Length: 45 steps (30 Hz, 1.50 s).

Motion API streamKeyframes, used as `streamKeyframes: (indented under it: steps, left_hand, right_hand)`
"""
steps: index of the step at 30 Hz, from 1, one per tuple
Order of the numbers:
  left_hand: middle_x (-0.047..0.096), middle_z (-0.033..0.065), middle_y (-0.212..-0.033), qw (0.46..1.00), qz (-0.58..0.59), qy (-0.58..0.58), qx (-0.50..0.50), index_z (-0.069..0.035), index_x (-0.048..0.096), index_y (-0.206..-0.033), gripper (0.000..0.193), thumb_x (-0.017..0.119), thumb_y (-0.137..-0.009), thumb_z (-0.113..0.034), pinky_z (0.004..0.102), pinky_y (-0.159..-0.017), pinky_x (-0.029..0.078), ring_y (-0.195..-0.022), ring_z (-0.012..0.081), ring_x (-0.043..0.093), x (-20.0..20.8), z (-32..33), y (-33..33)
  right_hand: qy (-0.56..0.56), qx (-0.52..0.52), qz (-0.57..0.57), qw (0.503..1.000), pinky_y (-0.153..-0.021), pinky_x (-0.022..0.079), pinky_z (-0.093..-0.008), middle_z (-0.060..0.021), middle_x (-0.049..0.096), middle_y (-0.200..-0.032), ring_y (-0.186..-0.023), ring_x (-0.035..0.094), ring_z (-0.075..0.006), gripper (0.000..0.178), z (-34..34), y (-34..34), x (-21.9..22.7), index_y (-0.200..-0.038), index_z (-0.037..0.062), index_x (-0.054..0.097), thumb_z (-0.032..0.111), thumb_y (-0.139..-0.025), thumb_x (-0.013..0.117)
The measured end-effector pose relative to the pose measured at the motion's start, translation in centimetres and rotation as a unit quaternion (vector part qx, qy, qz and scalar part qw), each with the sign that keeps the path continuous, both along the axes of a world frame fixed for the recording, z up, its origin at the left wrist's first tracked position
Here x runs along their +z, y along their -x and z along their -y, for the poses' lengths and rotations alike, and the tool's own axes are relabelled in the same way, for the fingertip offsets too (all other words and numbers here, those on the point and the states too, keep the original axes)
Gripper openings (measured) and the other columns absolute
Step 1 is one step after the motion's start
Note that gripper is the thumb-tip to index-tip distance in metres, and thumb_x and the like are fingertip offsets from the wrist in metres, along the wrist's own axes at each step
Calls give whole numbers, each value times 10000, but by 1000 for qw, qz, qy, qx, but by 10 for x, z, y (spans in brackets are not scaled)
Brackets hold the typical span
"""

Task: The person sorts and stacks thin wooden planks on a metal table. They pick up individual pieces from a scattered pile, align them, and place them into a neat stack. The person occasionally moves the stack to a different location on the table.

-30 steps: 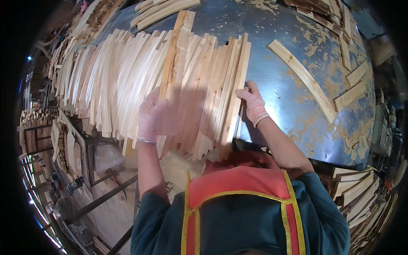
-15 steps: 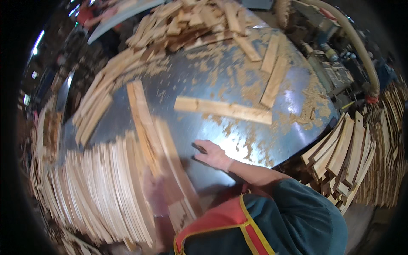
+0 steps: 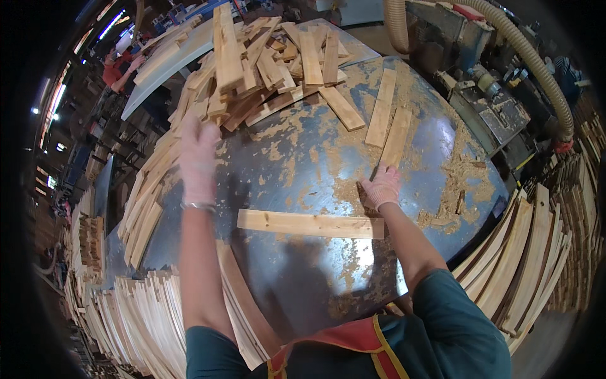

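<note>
My left hand (image 3: 199, 155), in a pale glove and blurred, is raised at the near left side of a heap of short wooden boards (image 3: 271, 69). One board (image 3: 226, 54) juts up from the heap just beyond its fingers; whether they touch is unclear. My right hand (image 3: 382, 187), also gloved, has its fingers over the near end of a wooden board (image 3: 397, 132) on the metal table (image 3: 284, 170). Beside that one lies another board (image 3: 381, 104). A knotty board (image 3: 309, 223) lies crosswise on the table between my forearms.
Stacked thin slats (image 3: 142, 316) stand at the near left, with more boards (image 3: 144, 221) along the table's left edge. Sawdust (image 3: 464, 183) covers parts of the table. Slat stacks (image 3: 517, 252), a machine (image 3: 492, 114) and a ribbed hose (image 3: 543, 76) are at the right. Another person (image 3: 117, 72) is far left.
My left hand has moved from the near slats up to the far heap, where a board now juts up. My right hand has reached forward and right, onto a board's end.
</note>
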<state>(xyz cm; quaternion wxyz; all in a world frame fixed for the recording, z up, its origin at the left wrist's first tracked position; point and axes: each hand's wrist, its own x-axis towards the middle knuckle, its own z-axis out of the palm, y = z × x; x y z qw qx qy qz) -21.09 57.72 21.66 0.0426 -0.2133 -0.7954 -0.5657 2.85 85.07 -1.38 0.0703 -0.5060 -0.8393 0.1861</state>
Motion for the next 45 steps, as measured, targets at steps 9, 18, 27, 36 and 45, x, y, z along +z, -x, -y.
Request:
streamKeyframes:
  steps: [9, 18, 27, 36, 45]
  left_hand:
    - [474, 244, -1593, 867, 76, 488, 58, -7, 345, -1634, 1003, 792, -862, -466, 525, -1245, 342, -1487, 434, 431, -263, 84, -149]
    - [421, 236, -1633, 836, -70, 541, 63, -3, 295, -1657, 1017, 747, -893, -499, 572, -1277, 250, -1544, 435, 351, -319, 96, -157]
    - [443, 243, -1600, 851, -84, 516, 48, 0, 348, -1619, 994, 765, -863, -493, 580, -1274, 255, -1532, 438, 357, -311, 92, -156]
    - [509, 235, -1526, 899, -63, 427, 72, 1, 486, -1500, 818, 744, -885, -473, 580, -1272, 255, -1495, 426, 404, -288, 96, -163]
    - [487, 192, -1568, 916, -34, 398, -29, -38, 477, -1547, 812, 664, -912, -508, 514, -1262, 282, -1497, 346, 403, -300, 128, -141]
  right_hand:
    - [85, -82, -165, 979, -1121, 500, -492, -275, 540, -1482, -1286, 605, -466, 815, -73, -19, -33, -1541, 69, 502, 224, -789, 774]
    - [15, -64, 1, 998, -1126, 489, -463, -274, 601, -1386, -1356, 580, -401, 913, -139, 128, -11, -1582, 102, 446, 347, -778, 801]
    - [279, -72, -320, 902, -940, 566, -443, -182, 698, -1280, -1116, 694, -335, 804, -203, 52, -30, -1526, 48, 503, 205, -790, 785]
    - [616, 31, -380, 689, -974, 612, -446, -157, 643, -1224, -1087, 690, -313, 772, 3, -33, -23, -1514, -29, 466, 296, -893, 789]
    - [174, 338, -21, 925, -968, 584, -465, -193, 586, -1409, -1200, 642, -385, 916, 103, -30, 14, -1595, 114, 396, 223, -824, 876]
